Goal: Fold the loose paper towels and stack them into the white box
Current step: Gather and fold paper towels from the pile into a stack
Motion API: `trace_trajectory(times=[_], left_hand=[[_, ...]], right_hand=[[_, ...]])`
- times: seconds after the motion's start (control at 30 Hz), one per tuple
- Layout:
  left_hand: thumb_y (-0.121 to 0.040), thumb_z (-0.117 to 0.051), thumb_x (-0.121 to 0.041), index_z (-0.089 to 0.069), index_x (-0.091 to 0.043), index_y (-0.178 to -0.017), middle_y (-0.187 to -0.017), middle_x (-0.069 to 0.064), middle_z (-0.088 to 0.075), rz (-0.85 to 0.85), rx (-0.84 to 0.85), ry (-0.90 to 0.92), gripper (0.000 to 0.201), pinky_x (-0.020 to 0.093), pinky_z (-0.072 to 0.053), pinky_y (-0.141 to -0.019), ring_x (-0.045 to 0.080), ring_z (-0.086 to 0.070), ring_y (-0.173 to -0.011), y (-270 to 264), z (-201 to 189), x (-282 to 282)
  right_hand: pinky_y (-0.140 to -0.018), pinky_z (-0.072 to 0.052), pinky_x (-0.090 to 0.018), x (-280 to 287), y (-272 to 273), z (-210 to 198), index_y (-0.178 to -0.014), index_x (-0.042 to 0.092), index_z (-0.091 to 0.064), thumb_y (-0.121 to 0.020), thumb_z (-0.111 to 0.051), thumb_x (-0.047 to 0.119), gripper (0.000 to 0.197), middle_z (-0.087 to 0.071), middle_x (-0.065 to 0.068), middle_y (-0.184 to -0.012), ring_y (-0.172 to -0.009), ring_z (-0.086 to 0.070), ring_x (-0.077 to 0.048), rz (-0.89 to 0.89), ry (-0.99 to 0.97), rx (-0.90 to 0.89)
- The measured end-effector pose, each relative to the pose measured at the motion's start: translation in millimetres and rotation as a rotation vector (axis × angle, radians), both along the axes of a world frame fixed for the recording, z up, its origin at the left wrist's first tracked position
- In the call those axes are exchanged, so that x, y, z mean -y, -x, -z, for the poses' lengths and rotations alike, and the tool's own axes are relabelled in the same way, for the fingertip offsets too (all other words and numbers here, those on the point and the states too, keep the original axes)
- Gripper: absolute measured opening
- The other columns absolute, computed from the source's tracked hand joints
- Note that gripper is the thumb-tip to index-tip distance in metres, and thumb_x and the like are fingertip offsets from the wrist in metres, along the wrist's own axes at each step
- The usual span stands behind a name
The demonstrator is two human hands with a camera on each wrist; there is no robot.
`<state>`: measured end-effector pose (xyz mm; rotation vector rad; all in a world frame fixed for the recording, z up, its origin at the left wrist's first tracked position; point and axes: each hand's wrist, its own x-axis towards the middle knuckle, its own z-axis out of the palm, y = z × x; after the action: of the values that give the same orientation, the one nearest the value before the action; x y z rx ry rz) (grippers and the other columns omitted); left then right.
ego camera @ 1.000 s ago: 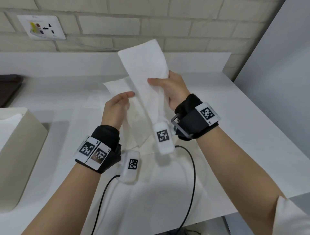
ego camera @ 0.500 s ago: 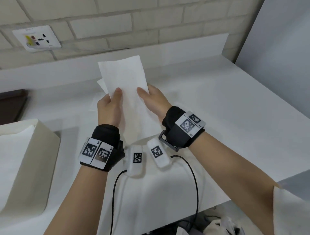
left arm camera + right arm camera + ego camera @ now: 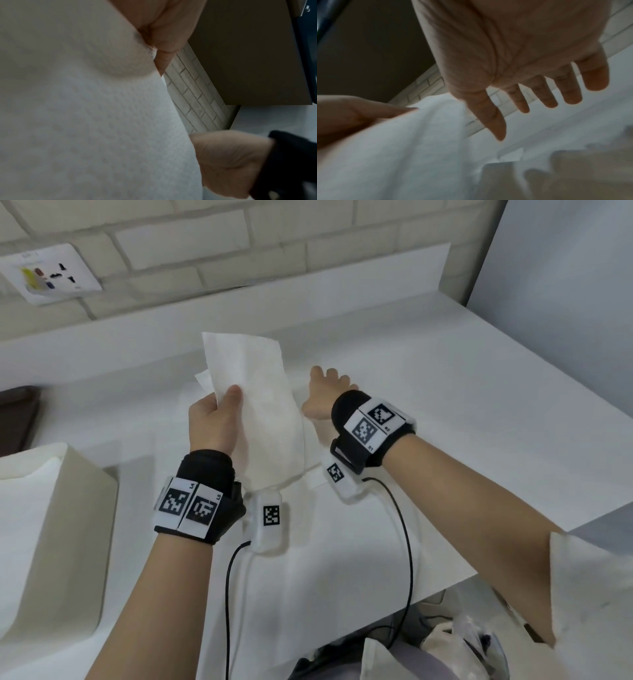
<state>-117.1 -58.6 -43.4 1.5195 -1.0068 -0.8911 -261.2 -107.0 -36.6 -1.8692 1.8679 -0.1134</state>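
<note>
Left hand [image 3: 214,426]: thumb on the near face of a folded paper towel [image 3: 260,405], fingers [image 3: 171,33] curled behind it, pinching its left edge. The towel is white, embossed with a fine dotted pattern, a long narrow rectangle held tilted above the middle of the tabletop [image 3: 445,392], lower end sagging. Right hand [image 3: 325,395]: fingers [image 3: 570,92] straight and spread, holding nothing, just beside the towel's right edge. More loose paper towels [image 3: 202,381] lie flat beneath on the tabletop. White box [image 3: 54,535] stands at the left edge, towels stacked inside.
</note>
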Motion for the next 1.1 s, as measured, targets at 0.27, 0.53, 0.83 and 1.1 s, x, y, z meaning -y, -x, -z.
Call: trace_trajectory(times=[0.27, 0.53, 0.83, 1.1], left_hand=[[-0.091, -0.053, -0.018, -0.054, -0.014, -0.067, -0.078, 0.009, -0.058, 0.05, 0.035, -0.039, 0.024, 0.033, -0.045, -0.075, 0.022, -0.054, -0.077, 3, 0, -3], [-0.091, -0.049, -0.01, -0.058, -0.01, -0.077, -0.077, 0.005, -0.058, 0.112, 0.088, -0.033, 0.016, 0.029, -0.044, -0.07, 0.022, -0.053, -0.074, 4, 3, -2], [-0.089, -0.053, -0.009, -0.052, -0.015, -0.123, -0.119, 0.004, -0.06, 0.132, 0.107, 0.006, 0.035, 0.038, -0.048, -0.095, 0.023, -0.059, -0.107, 5, 5, 0], [-0.084, -0.053, -0.002, -0.055, -0.041, -0.1, -0.113, -0.012, -0.057, 0.151, 0.121, 0.11, 0.042, 0.038, -0.046, -0.099, 0.021, -0.055, -0.11, 7, 10, 1]], right_hand=[[-0.092, -0.044, -0.04, 15, 7, 19, -0.131, 0.006, -0.036, -0.081, -0.065, 0.036, 0.065, -0.046, -0.014, -0.13, -0.119, -0.046, -0.032, 0.023, -0.118, -0.183], [-0.098, -0.039, -0.044, 21, 21, 23, -0.127, 0.016, -0.042, -0.076, -0.059, 0.058, 0.068, -0.037, -0.012, -0.13, -0.122, -0.038, -0.034, 0.137, -0.154, -0.212], [-0.094, -0.04, -0.033, 18, 45, -10, -0.133, 0.002, -0.043, -0.094, -0.052, 0.031, 0.05, -0.047, -0.014, -0.136, -0.12, -0.048, -0.028, 0.068, -0.274, -0.18], [-0.09, -0.045, -0.031, 22, 54, -6, -0.097, 0.017, -0.043, -0.091, -0.046, 0.009, 0.01, -0.041, 0.002, -0.076, -0.081, -0.047, -0.015, 0.281, -0.14, 0.435]])
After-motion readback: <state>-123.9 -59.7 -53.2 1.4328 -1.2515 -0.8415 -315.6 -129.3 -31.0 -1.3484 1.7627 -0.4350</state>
